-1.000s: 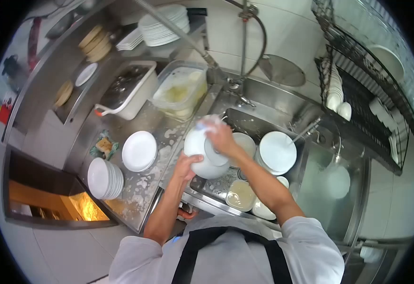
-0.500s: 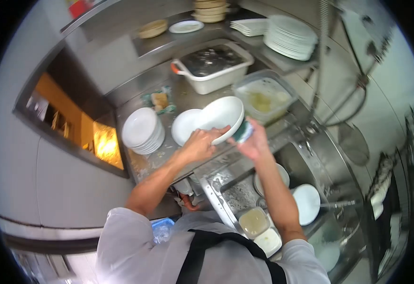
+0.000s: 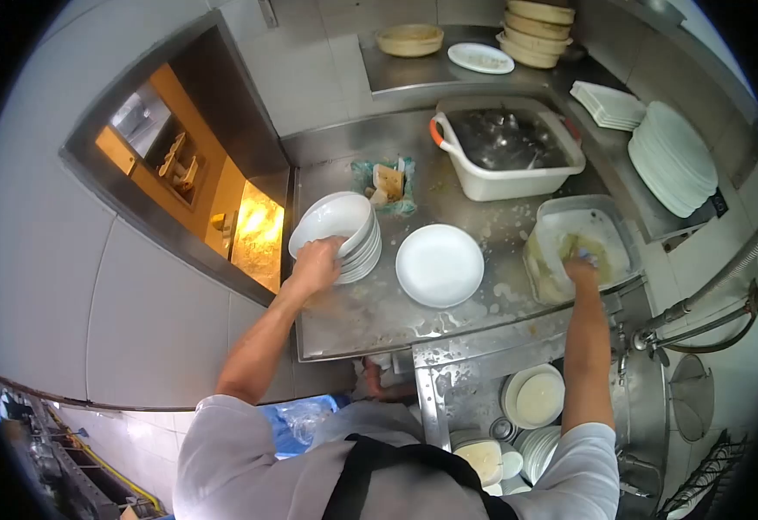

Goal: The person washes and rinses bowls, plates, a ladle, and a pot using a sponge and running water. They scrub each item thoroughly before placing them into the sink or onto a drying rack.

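My left hand [image 3: 318, 264] grips the near rim of a white bowl [image 3: 337, 217], which is tilted over a stack of white dishes [image 3: 363, 258]. A single white plate [image 3: 440, 265] lies on the steel counter, to the right of that stack. My right hand [image 3: 581, 270] reaches down into a clear plastic tub [image 3: 545, 293] of cloudy, sudsy liquid. Its fingers are closed around a sponge [image 3: 583, 255], of which only a small bluish-white part shows.
Behind the tub stands a white basin [image 3: 518, 185] of cutlery in dark water. A food-scrap strainer [image 3: 388, 184] sits on the counter. Stacked plates [image 3: 673, 160] occupy the right shelf. Below, the sink [image 3: 431, 403] holds dishes. A pass-through opening [image 3: 253, 234] is at left.
My left hand has carried the bowl left onto the dish stack. My right hand has moved away from the bowl and into the tub with the sponge. The view has turned.
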A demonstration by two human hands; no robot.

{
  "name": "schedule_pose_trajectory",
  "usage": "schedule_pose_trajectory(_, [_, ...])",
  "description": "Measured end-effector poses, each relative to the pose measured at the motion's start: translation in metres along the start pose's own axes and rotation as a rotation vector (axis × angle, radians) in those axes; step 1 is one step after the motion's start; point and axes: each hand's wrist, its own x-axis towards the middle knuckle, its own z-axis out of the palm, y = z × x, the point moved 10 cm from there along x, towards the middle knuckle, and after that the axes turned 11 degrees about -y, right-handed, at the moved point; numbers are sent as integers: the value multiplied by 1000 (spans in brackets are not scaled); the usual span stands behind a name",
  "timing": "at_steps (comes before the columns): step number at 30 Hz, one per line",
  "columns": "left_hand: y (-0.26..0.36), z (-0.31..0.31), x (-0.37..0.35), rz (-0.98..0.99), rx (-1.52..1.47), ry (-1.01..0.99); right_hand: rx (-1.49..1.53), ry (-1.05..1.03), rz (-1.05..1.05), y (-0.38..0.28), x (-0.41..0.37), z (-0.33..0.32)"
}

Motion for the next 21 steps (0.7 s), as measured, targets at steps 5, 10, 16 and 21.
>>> schedule_pose_trajectory(5, [-13,25,13,17,-30,13,8,-232,-115,-12,-19,-3])
schedule_pose_trajectory(10, [-81,99,46,-152,69,-20,877,222,-302,24,10,-36])
schedule_pose_trajectory(16, [39,110,23,392,-48,553,2281,-141,-544,48,-132,-44])
schedule_pose_trajectory(21, [206,328,7,549,-823,-288,2384,-48,-181,133,-240,71])
